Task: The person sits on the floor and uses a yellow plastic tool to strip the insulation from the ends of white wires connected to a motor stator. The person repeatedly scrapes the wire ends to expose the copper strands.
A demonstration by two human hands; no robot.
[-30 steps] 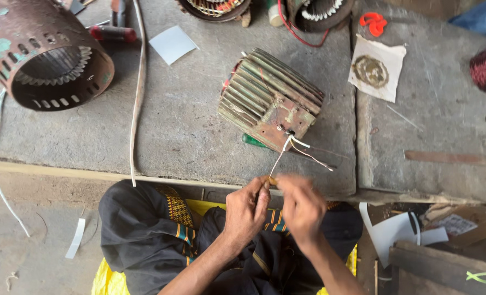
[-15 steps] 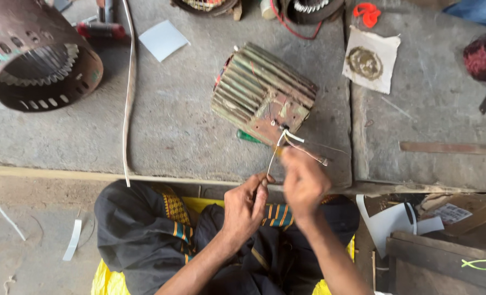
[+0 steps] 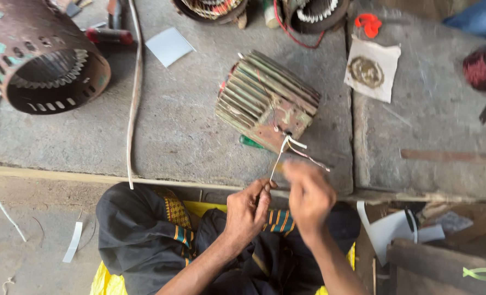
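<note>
Concrete bench [image 3: 188, 136]: finned motor housing [image 3: 264, 101] lies on it. White wire [image 3: 278, 155] is pinched by left hand [image 3: 248, 210]; right hand [image 3: 308, 196], half a second ago raised, is clenched, now drawn back beside left.

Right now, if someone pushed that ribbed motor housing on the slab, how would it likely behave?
The ribbed motor housing looks like solid metal, so probably heavy and stiff. It lies on its side on the concrete slab, so it might rock or roll. The thin wires held by the left hand look floppy and would likely trail along.
</note>
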